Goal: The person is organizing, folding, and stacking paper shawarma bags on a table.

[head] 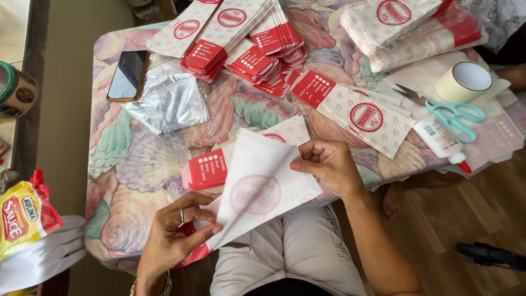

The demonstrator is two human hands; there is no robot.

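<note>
Seen from above at a table [137,181] draped in a shell-patterned cloth: a white paper bag [263,186] with a faint red round emblem showing through, held tilted over the table's near edge and the lap. Pinched at its lower corner by the left hand [175,235], thumb and fingers closed on the paper; gripped at its upper edge by the right hand [329,164], fingertips curled over the fold. Bag's red printed end mostly hidden beneath the left hand. Lay just behind it a short stack of matching bags [205,170], half covered by the held one. Spread farther back, fanned piles of red-and-white bags [246,38], their far ends cut off by the frame. Rested at left a dark phone [129,74] beside crumpled clear plastic [170,101]. Sat at right a tape roll [466,81], teal-handled scissors [452,115] and a glue bottle [441,140]. Partly cropped at lower left, a yellow sauce pouch [22,216]. Wrist jewellery barely visible at the bottom edge.
</note>
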